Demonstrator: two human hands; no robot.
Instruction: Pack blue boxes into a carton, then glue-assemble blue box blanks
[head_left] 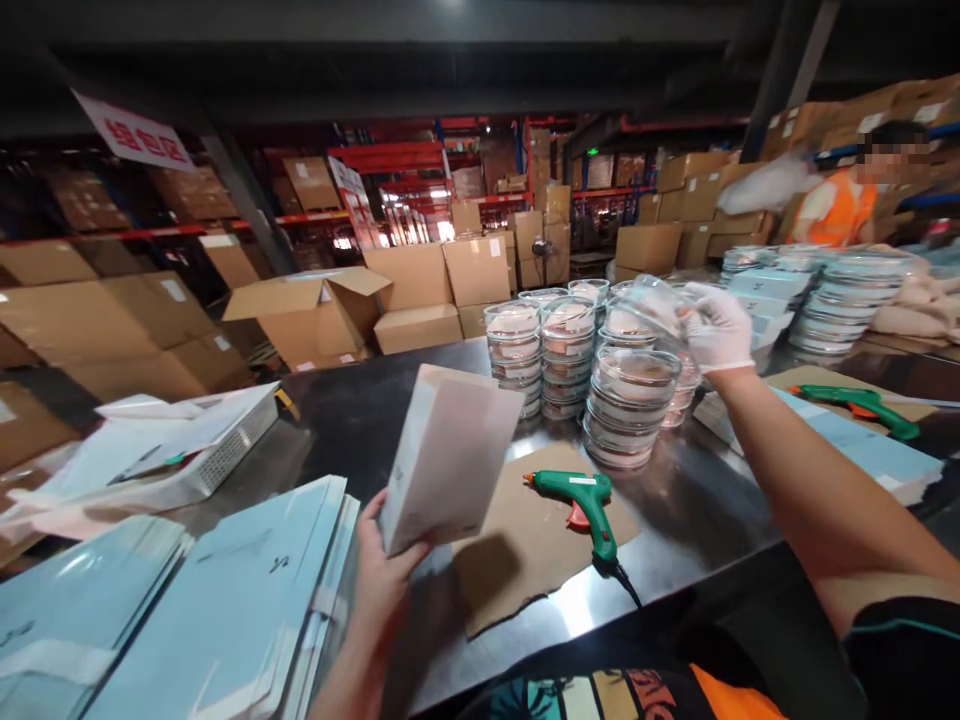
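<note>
My left hand [384,575] grips the lower corner of a folded-up white carton [446,455], held upright over the steel table [360,420]. My right hand [716,325], in a white glove, reaches out to the stacks of round clear lidded containers [626,405] and is closed on the top container [645,305] of a rear stack. A green glue gun [589,505] lies on a piece of brown cardboard [525,545] between the two hands.
Flat pale-blue carton blanks [217,610] are piled at the near left, white sheets [172,440] behind them. A second green glue gun [862,405] lies at right. A person in an orange vest [840,205] stands at the far right. Cardboard boxes [315,315] crowd the back.
</note>
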